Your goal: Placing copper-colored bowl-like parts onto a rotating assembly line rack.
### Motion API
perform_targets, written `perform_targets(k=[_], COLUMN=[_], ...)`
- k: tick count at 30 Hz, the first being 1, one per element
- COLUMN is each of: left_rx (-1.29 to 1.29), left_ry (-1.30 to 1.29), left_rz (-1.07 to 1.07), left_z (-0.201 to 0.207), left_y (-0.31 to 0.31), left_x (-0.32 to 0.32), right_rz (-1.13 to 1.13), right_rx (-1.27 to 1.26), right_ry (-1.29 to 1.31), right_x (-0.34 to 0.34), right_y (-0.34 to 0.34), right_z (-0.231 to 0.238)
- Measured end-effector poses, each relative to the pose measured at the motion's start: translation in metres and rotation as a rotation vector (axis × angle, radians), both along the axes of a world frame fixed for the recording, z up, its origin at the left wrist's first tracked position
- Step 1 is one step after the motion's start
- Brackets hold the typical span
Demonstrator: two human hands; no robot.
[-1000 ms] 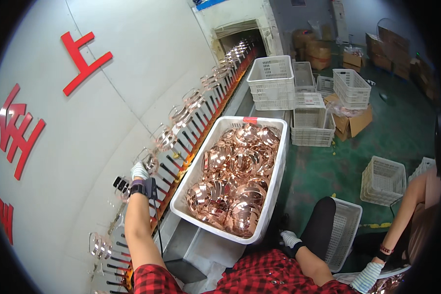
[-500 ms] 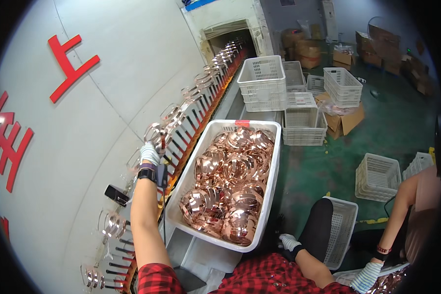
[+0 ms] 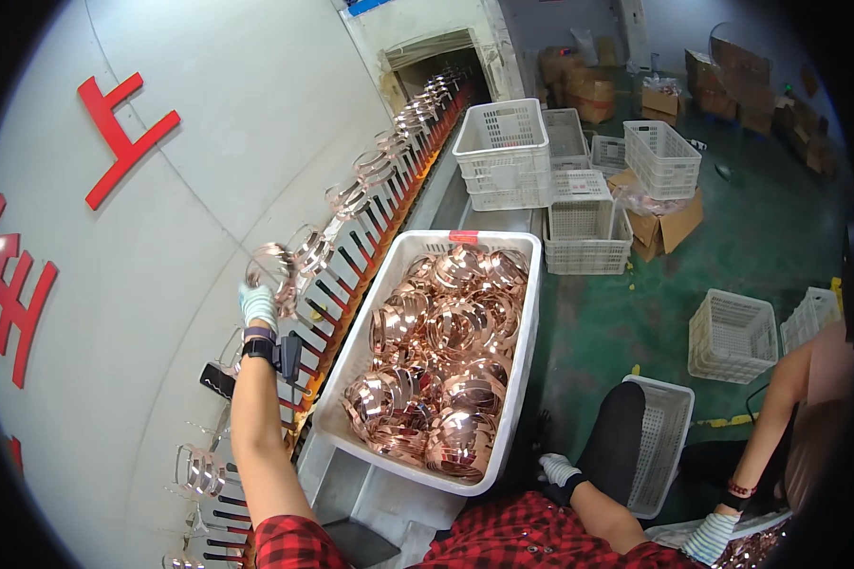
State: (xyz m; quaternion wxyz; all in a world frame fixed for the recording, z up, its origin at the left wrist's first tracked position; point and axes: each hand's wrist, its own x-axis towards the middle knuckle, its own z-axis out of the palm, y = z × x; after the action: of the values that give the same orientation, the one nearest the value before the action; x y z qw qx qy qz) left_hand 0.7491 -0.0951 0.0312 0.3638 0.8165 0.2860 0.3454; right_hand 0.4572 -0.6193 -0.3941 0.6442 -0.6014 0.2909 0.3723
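Note:
My left hand (image 3: 258, 305), in a striped knit glove, is closed at the near edge of a shiny rose-gold banded ring piece (image 3: 275, 268) on the rack line. Its fingertips are partly hidden behind the bands. More banded pieces (image 3: 313, 251) hang along the line (image 3: 361, 270), which has dark upright rods. To the right, a white tub (image 3: 520, 379) is heaped with rose-gold banded pieces (image 3: 460, 327). My right hand (image 3: 558, 469), gloved as well, is low beside my dark-clad leg, away from the tub; how its fingers are set is unclear.
A dark phone-like device (image 3: 216, 381) is by the wall, left of my forearm. White crates (image 3: 503, 156) stand stacked beyond the tub, with cardboard boxes (image 3: 669, 223) behind. A co-worker's gloved hand (image 3: 710, 539) is at lower right, over a container of shiny pieces.
My left hand and the ring piece at it have shifted left and slightly nearer. Other pieces on the line have also come nearer. My right hand has stayed in place.

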Motion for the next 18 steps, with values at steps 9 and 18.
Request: perform_targets(k=[9,18], left_rx=[-0.137,-0.570], left_ry=[-0.072,-0.049], left_rz=[-0.417,-0.259], left_z=[0.086,0.033], left_y=[-0.071,-0.032], left_x=[-0.023,0.027], right_rz=[0.010,-0.039], right_rx=[0.109,0.054], right_ry=[-0.030,-0.043], right_x=[0.006,-0.005], right_y=[0.019,0.007], right_z=[0.002,0.012])
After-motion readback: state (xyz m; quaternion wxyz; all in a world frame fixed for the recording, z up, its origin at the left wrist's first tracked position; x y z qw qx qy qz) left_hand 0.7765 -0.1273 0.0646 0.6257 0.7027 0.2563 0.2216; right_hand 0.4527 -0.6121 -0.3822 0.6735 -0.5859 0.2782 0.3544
